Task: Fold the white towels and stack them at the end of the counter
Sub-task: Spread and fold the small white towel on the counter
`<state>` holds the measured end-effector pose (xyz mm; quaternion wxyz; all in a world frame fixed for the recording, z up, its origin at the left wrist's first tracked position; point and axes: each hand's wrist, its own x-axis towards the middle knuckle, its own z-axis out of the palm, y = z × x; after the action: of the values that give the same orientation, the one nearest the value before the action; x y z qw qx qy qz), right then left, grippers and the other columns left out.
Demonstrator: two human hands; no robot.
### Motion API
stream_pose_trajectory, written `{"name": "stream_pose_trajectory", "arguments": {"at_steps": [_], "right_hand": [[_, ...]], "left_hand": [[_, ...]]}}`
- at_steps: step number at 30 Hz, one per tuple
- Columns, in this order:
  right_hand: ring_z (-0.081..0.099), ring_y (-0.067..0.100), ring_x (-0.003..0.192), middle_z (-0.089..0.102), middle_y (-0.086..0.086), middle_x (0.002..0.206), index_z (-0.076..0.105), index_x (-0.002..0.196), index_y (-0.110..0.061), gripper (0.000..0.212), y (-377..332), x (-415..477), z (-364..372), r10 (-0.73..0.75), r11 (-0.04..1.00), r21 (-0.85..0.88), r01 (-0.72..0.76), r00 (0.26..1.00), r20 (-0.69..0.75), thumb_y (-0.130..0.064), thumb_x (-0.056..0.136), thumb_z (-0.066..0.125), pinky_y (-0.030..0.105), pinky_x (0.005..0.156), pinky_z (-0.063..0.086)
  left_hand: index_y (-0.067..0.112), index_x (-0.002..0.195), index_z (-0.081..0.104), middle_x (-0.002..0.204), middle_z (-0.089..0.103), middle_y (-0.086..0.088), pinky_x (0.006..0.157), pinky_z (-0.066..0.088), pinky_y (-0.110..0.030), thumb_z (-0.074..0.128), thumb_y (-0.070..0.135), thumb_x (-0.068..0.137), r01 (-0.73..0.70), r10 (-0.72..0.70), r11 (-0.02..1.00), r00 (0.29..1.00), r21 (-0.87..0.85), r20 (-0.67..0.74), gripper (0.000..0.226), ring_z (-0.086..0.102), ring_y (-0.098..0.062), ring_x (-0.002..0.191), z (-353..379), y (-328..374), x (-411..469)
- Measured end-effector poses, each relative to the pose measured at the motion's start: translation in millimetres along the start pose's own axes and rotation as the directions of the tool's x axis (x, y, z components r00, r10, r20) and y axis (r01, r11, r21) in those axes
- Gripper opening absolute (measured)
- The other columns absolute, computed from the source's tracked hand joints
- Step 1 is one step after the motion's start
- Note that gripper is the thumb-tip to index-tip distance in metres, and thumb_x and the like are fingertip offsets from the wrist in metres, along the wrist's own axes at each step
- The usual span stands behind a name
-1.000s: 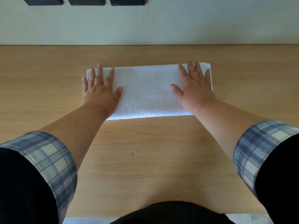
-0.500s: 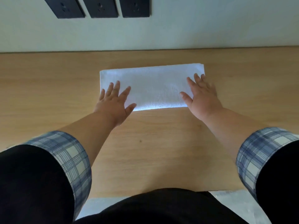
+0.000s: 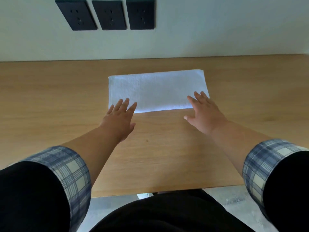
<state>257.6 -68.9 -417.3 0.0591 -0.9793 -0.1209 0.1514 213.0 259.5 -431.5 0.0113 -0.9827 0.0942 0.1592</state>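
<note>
A white towel (image 3: 157, 89), folded into a long flat rectangle, lies on the wooden counter (image 3: 50, 101) near the wall. My left hand (image 3: 119, 118) is flat with straight fingers, and its fingertips overlap the towel's near left corner. My right hand (image 3: 203, 113) is also flat, fingertips over the near right corner and thumb spread out above the bare wood. Neither hand holds anything.
Three dark wall sockets (image 3: 108, 15) sit on the pale wall behind the counter. The counter's near edge (image 3: 167, 191) runs just in front of my body, with grey floor (image 3: 234, 196) below it. Bare wood stretches to both sides of the towel.
Both hands have slid back toward me from the towel's middle to its near edge. The view has tilted up, bringing the wall sockets into sight.
</note>
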Motion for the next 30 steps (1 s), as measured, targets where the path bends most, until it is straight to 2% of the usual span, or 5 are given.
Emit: {"name": "stream_pose_trajectory", "arguments": {"at_steps": [5, 9, 16, 24, 30], "right_hand": [[-0.004, 0.019, 0.154, 0.005, 0.002, 0.167, 0.014, 0.158, -0.029, 0.09, 19, 42, 8, -0.101, 0.995, 0.029, 0.1, 0.994, 0.049, -0.056, 0.089, 0.063, 0.04, 0.123, 0.002], [0.015, 0.025, 0.151, 0.02, 0.002, 0.164, 0.025, 0.155, -0.031, 0.087, 34, 55, 18, -0.157, 0.987, -0.029, 0.156, 0.987, -0.019, -0.062, 0.084, 0.064, 0.045, 0.119, 0.019], [0.041, 0.038, 0.135, 0.044, 0.014, 0.15, 0.054, 0.136, -0.011, 0.064, 42, 76, 18, -0.311, 0.938, -0.199, 0.283, 0.941, -0.131, -0.027, 0.079, 0.077, 0.053, 0.104, 0.036], [0.023, 0.026, 0.15, 0.027, 0.005, 0.163, 0.038, 0.149, -0.022, 0.061, 19, 85, 7, -0.267, 0.961, -0.08, 0.263, 0.963, -0.038, -0.002, 0.094, 0.053, 0.046, 0.115, 0.029], [0.047, 0.023, 0.135, 0.048, -0.002, 0.15, 0.045, 0.147, -0.022, 0.057, -24, 86, -20, -0.195, 0.977, 0.081, 0.199, 0.979, -0.057, -0.007, 0.092, 0.052, 0.037, 0.105, 0.04]], "left_hand": [[0.03, 0.156, -0.005, 0.165, -0.007, -0.002, 0.121, 0.013, -0.049, 0.041, 0.059, 0.096, 0.032, -0.032, 0.999, 0.999, -0.012, 0.014, 0.082, -0.005, -0.024, 0.151, 3, -6, 38], [0.037, 0.156, -0.001, 0.165, -0.005, 0.003, 0.119, 0.015, -0.052, 0.035, 0.073, 0.088, 0.104, -0.103, 0.994, 0.995, -0.038, 0.013, 0.085, -0.004, -0.02, 0.151, 9, -11, 52], [0.038, 0.152, 0.02, 0.161, 0.023, 0.002, 0.108, 0.029, -0.047, 0.055, 0.047, 0.092, 0.124, -0.116, 0.989, 0.989, 0.085, -0.096, 0.07, 0.027, -0.024, 0.143, 4, -17, 67], [0.043, 0.151, 0.019, 0.159, 0.025, 0.012, 0.107, 0.037, -0.042, 0.051, 0.007, 0.089, 0.188, -0.185, 0.977, 0.982, 0.1, -0.034, 0.078, 0.029, -0.018, 0.143, -30, -35, 69], [0.041, 0.15, 0.023, 0.154, 0.033, 0.013, 0.101, 0.044, -0.036, 0.054, 0.002, 0.086, 0.184, -0.178, 0.973, 0.983, 0.138, -0.055, 0.081, 0.035, -0.017, 0.14, -70, -70, 58]]}}
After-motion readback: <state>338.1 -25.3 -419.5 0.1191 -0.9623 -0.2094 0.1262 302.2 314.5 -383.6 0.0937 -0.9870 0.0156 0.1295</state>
